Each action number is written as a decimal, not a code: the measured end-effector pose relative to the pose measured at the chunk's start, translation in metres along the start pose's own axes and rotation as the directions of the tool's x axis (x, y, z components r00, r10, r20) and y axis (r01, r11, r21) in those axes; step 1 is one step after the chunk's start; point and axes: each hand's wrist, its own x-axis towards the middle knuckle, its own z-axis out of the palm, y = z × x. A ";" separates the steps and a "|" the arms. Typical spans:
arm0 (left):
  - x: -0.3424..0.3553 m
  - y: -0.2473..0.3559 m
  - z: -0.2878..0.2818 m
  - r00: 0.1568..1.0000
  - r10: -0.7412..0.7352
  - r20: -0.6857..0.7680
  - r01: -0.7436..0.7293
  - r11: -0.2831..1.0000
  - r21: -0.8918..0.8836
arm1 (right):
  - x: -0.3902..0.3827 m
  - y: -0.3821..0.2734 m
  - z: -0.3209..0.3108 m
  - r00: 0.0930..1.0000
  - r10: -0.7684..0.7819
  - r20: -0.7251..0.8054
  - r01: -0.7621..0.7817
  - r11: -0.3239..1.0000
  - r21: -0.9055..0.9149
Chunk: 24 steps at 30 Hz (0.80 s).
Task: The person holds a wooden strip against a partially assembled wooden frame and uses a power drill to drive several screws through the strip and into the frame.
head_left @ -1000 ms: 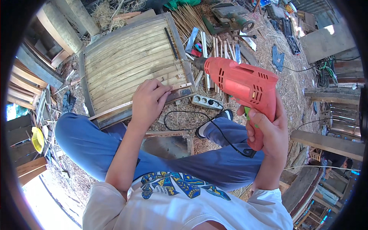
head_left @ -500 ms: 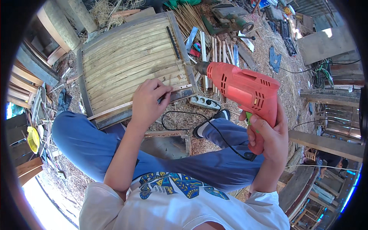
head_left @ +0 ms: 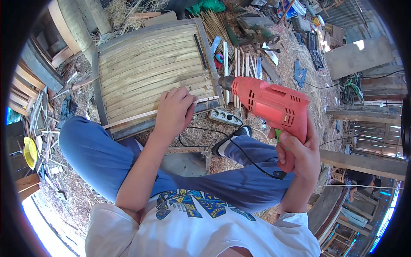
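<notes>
My right hand (head_left: 299,150) grips a red power drill (head_left: 269,100) by its handle, the thumb beside the green trigger. The drill's black chuck points left, close to the panel's right edge; I cannot make out whether a bit touches the wood. A slatted wooden panel (head_left: 150,68) in a dark frame lies tilted in front of my knees. Along its near edge runs a thin pale wooden strip (head_left: 135,118) with small dark spots toward its right end. My left hand (head_left: 174,109) rests over this strip, fingers curled together; what they pinch, if anything, is hidden.
A black pencil-thin bar (head_left: 200,51) lies on the panel. Right of it are loose wooden strips (head_left: 244,64). A white power strip (head_left: 225,117) sits near my shoe, with the black cord (head_left: 248,156) around it. A metal vise (head_left: 257,28) stands farther back. Another person (head_left: 361,180) is at far right.
The panel sits slightly lower and to the right in view. My left hand has shifted a little right, its fingers drawn closer together. The drill remains in my right hand, chuck near the panel.
</notes>
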 end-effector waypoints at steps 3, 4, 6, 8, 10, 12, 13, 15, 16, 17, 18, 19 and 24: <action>0.005 0.007 -0.001 0.999 0.041 -0.033 -0.040 0.999 0.010 | -0.001 -0.006 0.001 1.000 -0.029 -0.005 0.029 0.999 0.019; 0.008 0.009 0.000 0.996 0.055 -0.068 -0.054 0.998 0.007 | -0.002 -0.008 0.003 0.999 -0.038 -0.017 0.039 0.999 0.022; 0.012 0.012 0.004 0.992 0.075 -0.101 -0.075 0.997 0.006 | -0.005 -0.010 0.003 0.998 -0.050 -0.034 0.051 0.998 0.031; 0.013 0.013 0.012 0.996 0.064 -0.066 -0.064 0.998 0.002 | -0.008 -0.010 0.001 0.996 -0.050 -0.070 0.051 0.998 0.021; 0.012 0.013 0.019 0.998 0.044 -0.043 -0.044 0.999 0.006 | -0.009 -0.008 -0.001 0.995 -0.056 -0.082 0.058 0.998 0.026; 0.012 0.012 0.026 1.000 0.022 -0.015 -0.022 1.000 0.008 | -0.011 -0.004 -0.005 0.994 -0.057 -0.096 0.061 0.998 0.031; 0.015 0.014 0.029 0.999 0.037 -0.024 -0.037 0.999 0.006 | -0.012 -0.001 -0.008 0.993 -0.046 -0.105 0.050 0.998 0.033; 0.016 0.016 0.034 0.998 0.053 -0.024 -0.053 0.999 0.004 | -0.015 0.004 -0.014 0.993 -0.029 -0.117 0.034 0.999 0.040; 0.017 0.017 0.037 0.998 0.054 -0.023 -0.054 0.999 -0.008 | -0.015 0.007 -0.018 0.994 -0.034 -0.104 0.038 0.999 0.038; 0.019 0.017 0.040 0.998 0.054 -0.023 -0.055 0.998 -0.020 | -0.015 0.009 -0.021 0.995 -0.038 -0.091 0.042 0.998 0.036; 0.019 0.017 0.041 0.998 0.057 -0.018 -0.057 0.998 -0.019 | -0.014 0.012 -0.024 0.995 -0.036 -0.094 0.040 0.998 0.040; 0.019 0.017 0.041 0.999 0.049 -0.021 -0.050 0.999 -0.019 | -0.015 0.014 -0.027 0.995 -0.027 -0.095 0.031 0.999 0.041; 0.019 0.018 0.038 0.999 0.033 -0.007 -0.033 0.999 -0.036 | -0.018 0.025 -0.039 0.995 -0.005 -0.099 0.008 0.999 0.034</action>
